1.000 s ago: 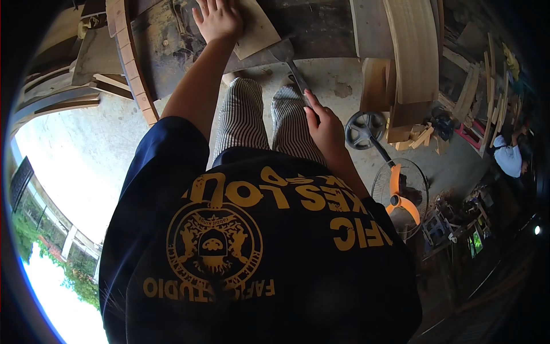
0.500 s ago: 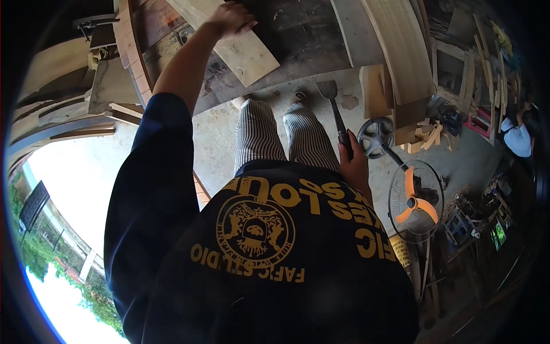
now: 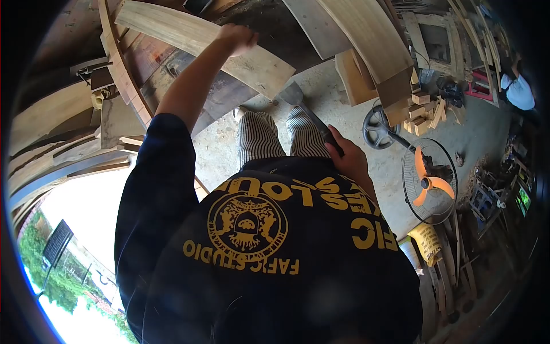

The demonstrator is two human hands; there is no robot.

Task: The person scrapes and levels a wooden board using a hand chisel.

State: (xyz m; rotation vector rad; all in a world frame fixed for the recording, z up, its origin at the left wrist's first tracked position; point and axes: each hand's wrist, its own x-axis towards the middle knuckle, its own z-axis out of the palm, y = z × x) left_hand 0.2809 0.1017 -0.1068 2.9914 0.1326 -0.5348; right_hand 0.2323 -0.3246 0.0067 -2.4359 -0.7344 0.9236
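Note:
My left hand (image 3: 238,40) is closed over the far edge of a long, pale wooden board (image 3: 172,31), its fingers curled and partly hidden. The board lies at a slant on a dark work surface (image 3: 220,97), with its near corner sticking out over that surface's edge. My right hand (image 3: 350,157), low in front of my shirt, is wrapped round the dark handle of a flat-bladed scraper (image 3: 312,117). The scraper's wide grey blade points up and left, just short of the board's end and apart from it.
Several planks (image 3: 366,40) are stacked at upper right. An orange-bladed fan (image 3: 429,180) stands on the concrete floor to my right, near wood offcuts (image 3: 424,112). A curved wooden piece (image 3: 123,71) is at left. Another person (image 3: 517,89) is at far right.
The board has swung to a flatter slant, its near end shifting right, with my left hand on it. The scraper has tilted left and its blade is nearer the board. My view has shifted.

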